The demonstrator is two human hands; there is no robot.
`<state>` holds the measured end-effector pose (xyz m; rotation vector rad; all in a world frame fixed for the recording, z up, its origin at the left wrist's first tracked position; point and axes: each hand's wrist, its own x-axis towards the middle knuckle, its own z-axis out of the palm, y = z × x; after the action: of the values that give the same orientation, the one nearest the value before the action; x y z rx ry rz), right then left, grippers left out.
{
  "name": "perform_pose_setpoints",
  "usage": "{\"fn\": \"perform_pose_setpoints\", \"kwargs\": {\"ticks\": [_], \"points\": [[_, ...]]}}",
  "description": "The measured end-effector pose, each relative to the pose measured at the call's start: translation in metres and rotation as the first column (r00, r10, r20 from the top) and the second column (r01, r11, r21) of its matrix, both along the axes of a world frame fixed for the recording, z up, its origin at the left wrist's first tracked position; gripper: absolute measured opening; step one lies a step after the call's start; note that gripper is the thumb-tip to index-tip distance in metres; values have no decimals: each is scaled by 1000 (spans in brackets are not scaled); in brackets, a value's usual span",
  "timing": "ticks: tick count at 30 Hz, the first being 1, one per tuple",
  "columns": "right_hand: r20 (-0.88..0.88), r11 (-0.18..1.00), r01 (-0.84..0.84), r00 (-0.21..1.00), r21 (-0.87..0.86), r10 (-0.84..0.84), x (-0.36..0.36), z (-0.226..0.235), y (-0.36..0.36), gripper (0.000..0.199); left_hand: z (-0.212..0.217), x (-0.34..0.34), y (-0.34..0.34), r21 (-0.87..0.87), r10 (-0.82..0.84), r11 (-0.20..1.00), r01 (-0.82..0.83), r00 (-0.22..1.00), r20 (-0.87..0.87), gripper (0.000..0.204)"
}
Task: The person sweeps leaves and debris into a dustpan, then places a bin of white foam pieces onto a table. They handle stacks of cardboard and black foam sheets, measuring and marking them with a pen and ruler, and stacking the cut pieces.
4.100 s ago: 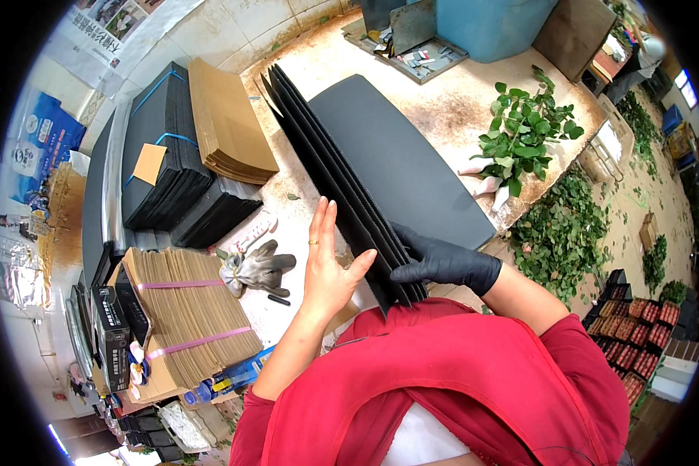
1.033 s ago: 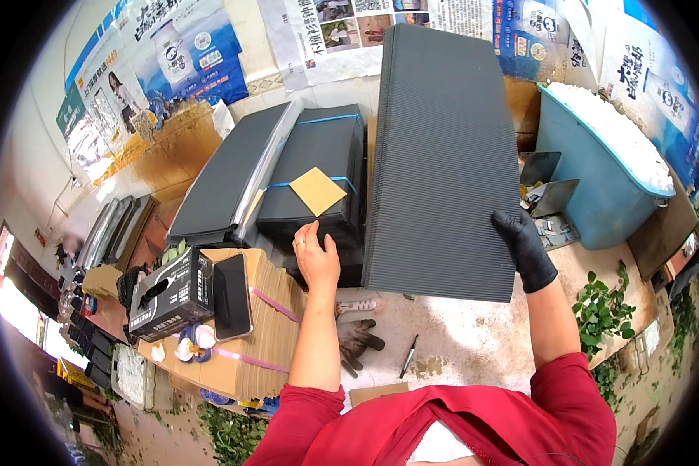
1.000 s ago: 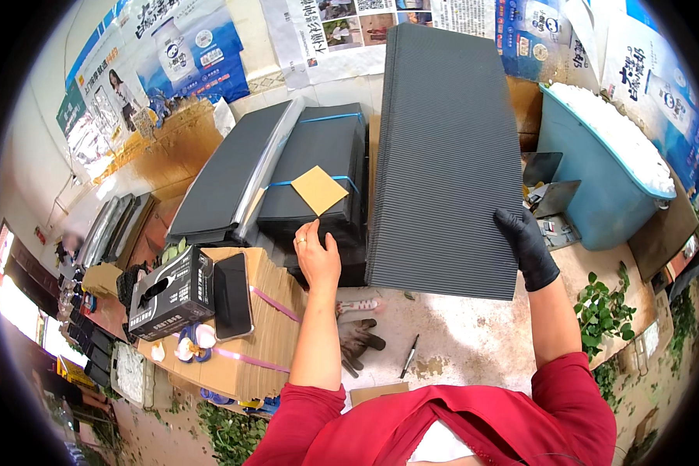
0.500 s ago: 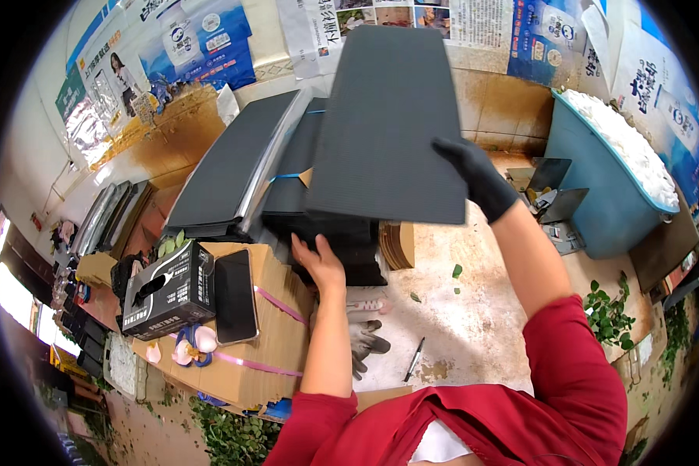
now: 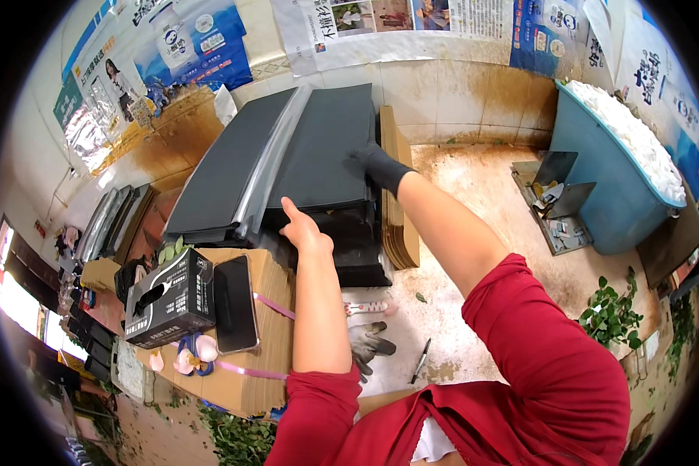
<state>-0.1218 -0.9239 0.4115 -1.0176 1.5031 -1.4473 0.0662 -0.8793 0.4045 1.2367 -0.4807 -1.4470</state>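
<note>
A stack of black corrugated sheets point(image 5: 322, 155) stands before me, its top sheet lying level with the pile. My right hand point(image 5: 378, 168), in a black glove, rests on the top near the right edge. Its fingers lie stretched out, though black glove blends into black sheet. My bare left hand point(image 5: 304, 231) is at the front left corner of this stack, a finger pointing up and the hand open. Left of it, a second stack of black sheets point(image 5: 233, 159) has clear plastic film point(image 5: 266, 167) along its right side.
Flattened cardboard point(image 5: 268, 311) at left carries a black box point(image 5: 171, 299), a phone point(image 5: 236, 303) and scissors point(image 5: 194, 356). A grey glove point(image 5: 370, 342) and a pen point(image 5: 420, 361) lie on the table. Brown cardboard point(image 5: 398, 194) stands behind the stack; a blue tub point(image 5: 598, 171) is at right.
The black sheet held up in front of me has come down onto the stack. My right hand moved left with it; my left hand rose slightly at the stack's front.
</note>
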Motion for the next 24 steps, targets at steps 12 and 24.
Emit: {"fn": "perform_pose_setpoints", "kwargs": {"ticks": [12,24], "points": [[-457,978,-26,886,-208,-74,29,-9,6,29,23,-46,-38,207,277,907,-368,889,364,77],[-883,864,-406,226,298,411,27,-182,334,41,-75,48,173,-722,32,555,413,857,515,39]]}}
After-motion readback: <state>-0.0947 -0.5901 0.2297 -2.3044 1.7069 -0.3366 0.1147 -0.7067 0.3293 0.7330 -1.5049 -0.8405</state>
